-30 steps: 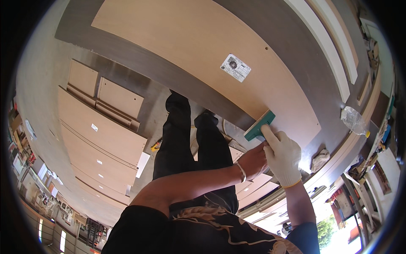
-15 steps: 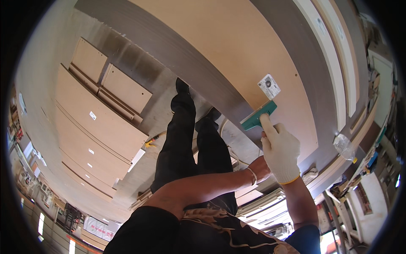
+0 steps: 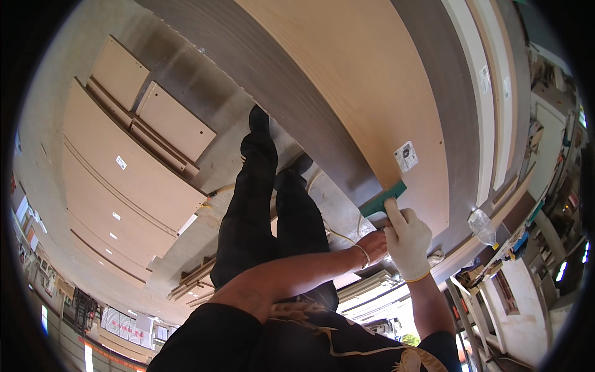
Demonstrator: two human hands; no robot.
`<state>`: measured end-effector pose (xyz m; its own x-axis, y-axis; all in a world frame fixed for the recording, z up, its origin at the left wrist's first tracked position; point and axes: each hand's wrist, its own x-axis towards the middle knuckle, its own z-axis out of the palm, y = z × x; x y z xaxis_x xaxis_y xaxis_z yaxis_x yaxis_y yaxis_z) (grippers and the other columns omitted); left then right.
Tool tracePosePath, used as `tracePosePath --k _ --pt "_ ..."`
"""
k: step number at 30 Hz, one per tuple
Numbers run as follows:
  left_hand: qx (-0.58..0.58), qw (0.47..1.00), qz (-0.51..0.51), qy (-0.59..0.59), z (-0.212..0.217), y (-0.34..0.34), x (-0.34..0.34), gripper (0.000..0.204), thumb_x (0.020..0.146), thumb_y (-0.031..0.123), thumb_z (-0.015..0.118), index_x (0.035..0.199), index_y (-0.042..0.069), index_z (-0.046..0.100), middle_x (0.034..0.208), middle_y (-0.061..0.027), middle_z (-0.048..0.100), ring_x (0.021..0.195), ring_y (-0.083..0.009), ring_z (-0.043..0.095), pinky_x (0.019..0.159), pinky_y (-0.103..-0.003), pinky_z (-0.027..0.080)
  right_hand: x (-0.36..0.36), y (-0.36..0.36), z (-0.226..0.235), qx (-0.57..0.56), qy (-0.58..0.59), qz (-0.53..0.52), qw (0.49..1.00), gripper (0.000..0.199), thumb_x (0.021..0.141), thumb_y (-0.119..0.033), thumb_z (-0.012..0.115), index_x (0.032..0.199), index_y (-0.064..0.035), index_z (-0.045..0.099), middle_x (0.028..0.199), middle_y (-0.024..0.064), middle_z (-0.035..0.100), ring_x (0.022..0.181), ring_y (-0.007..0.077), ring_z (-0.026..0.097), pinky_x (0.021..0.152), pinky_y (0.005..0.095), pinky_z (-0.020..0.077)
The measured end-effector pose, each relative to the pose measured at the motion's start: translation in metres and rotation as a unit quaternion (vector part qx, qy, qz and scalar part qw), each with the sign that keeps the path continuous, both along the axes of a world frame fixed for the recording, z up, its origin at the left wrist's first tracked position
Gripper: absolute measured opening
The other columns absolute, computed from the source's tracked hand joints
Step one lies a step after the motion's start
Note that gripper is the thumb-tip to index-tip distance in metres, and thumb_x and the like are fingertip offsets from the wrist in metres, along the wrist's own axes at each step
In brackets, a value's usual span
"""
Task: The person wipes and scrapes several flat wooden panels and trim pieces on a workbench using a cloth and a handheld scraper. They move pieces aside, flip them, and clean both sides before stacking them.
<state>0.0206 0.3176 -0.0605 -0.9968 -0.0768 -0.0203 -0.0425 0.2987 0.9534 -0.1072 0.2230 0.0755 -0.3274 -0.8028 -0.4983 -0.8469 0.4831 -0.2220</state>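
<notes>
My right hand, in a white knitted glove with a yellow cuff edge, grips a wide green scraper. The scraper lies across the near end of a tan wooden panel, by the panel's left edge, just below a white label. My bare left hand, with a bracelet at the wrist, reaches across my body to the right. It is close beside the glove near the panel's near end. Its fingers are partly hidden behind the glove, and whether they hold anything is not visible.
Dark grey-brown boards lie under the tan panel. White strips run along the right, near a clear plastic bottle. More tan panels lie on the floor at left. A thin hose runs by my legs.
The view has shifted. The scraper has changed its tilt and stays near the label at the panel's left edge. The gloved hand has moved slightly left relative to the panel.
</notes>
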Motion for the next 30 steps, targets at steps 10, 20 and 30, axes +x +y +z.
tracePosePath --k 10,20,30 --pt "0.149 0.985 0.024 -0.084 0.012 -0.009 -0.001 0.026 0.090 0.002 0.063 0.114 0.004 0.074 0.120 -0.0158 0.073 0.114 -0.0308 0.070 0.101 -0.039 0.058 -0.004 -0.072 -0.003 -0.009 -0.019 0.031 0.999 0.054 0.089 -0.017 0.072 0.141 -0.0220 0.061 0.082 0.0061 0.059 0.065 0.0284 0.067 0.057 0.0420 0.0511" --pt "-0.010 0.993 -0.094 -0.066 0.004 0.004 -0.007 0.060 0.106 0.010 0.042 0.163 0.002 0.025 0.173 -0.0048 0.023 0.161 -0.0192 0.020 0.137 -0.036 0.016 0.005 -0.205 -0.002 -0.044 -0.030 0.034 0.998 0.052 0.094 -0.011 0.071 0.144 -0.0206 0.062 0.089 0.0126 0.067 0.075 0.0325 0.070 0.063 0.0425 0.0537" --pt "-0.511 0.839 -0.188 -0.010 0.010 0.011 -0.016 0.075 0.106 0.014 0.040 0.172 0.011 0.004 0.181 0.0019 -0.004 0.166 -0.0165 -0.002 0.140 -0.040 0.000 0.010 -0.340 -0.023 -0.172 0.044 0.127 0.976 0.039 0.100 -0.018 0.068 0.138 -0.0200 0.068 0.089 0.0144 0.067 0.081 0.0348 0.071 0.072 0.0438 0.0564"
